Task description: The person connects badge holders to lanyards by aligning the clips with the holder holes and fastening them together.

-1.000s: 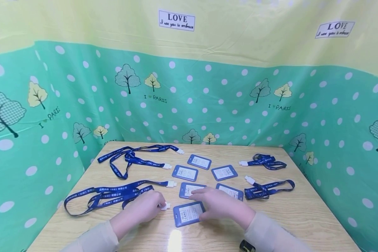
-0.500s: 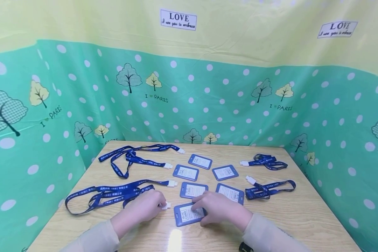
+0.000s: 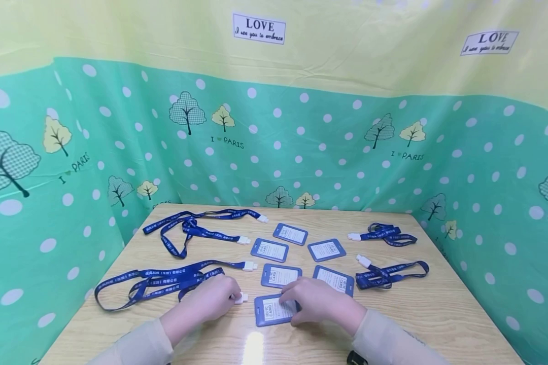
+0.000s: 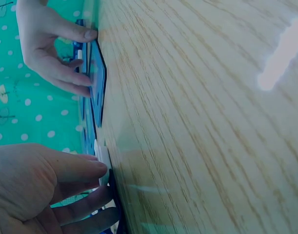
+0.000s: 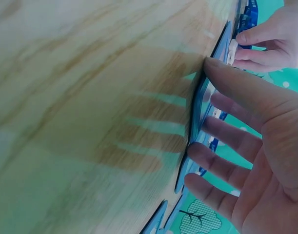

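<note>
At the table's front left, my left hand (image 3: 214, 297) pinches the white plastic clip (image 3: 242, 298) of a blue lanyard between thumb and fingers. Its band runs back under the hand into a looped pile of blue lanyard (image 3: 160, 281). My right hand (image 3: 317, 300) holds the nearest blue ID card holder (image 3: 270, 311), thumb at its near edge and fingertips on its face. This holder lies close over the wood, its slotted end toward the clip, a small gap between them. In the right wrist view the thumb (image 5: 227, 75) sits right at the holder's edge.
Several more card holders (image 3: 280, 276) lie just behind, one close to my right fingers. Lanyards (image 3: 214, 234) with white clips spread at the back left, and two folded lanyards (image 3: 388, 274) lie on the right. A patterned curtain (image 3: 301, 152) surrounds the wooden table (image 3: 301, 350).
My right hand has come down onto the nearest card holder, which has shifted slightly right and turned a little straighter. My left hand keeps its pinch on the clip.
</note>
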The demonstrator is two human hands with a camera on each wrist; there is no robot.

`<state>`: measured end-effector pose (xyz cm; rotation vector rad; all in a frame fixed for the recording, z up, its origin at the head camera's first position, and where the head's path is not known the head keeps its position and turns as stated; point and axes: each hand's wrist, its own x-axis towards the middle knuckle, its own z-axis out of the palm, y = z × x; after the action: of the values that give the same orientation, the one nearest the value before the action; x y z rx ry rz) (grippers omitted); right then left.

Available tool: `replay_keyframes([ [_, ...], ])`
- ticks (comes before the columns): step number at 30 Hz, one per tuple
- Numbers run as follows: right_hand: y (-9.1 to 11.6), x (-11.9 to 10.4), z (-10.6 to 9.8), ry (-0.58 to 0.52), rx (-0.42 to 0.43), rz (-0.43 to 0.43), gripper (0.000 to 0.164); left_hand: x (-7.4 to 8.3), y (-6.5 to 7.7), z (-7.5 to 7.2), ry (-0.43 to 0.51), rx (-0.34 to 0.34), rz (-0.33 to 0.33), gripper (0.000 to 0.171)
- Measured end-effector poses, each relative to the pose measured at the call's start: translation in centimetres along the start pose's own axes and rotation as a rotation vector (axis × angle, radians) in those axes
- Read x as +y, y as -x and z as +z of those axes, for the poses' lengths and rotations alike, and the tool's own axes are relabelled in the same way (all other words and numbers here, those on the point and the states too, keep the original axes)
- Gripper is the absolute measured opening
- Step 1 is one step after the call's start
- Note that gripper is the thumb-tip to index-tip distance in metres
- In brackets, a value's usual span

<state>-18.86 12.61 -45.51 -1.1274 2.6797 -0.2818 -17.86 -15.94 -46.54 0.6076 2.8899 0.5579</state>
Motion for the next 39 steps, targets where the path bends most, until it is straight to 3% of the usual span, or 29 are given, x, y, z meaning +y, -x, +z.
replay_keyframes([
  [15,1.5,0.0,-0.3,0.038,0.041,0.033,0.047,-0.2,0.0,0.2,0.002,0.002,-0.008,0.014],
  [30,1.7,0.5,0.1,-0.026,0.019,0.101,0.051,0.0,0.1,-0.2,0.011,-0.011,-0.03,0.014],
  [39,1.8,0.5,0.0,-0.046,0.011,0.127,0.051,0.4,0.2,-0.3,-0.018,-0.003,0.005,0.011],
])
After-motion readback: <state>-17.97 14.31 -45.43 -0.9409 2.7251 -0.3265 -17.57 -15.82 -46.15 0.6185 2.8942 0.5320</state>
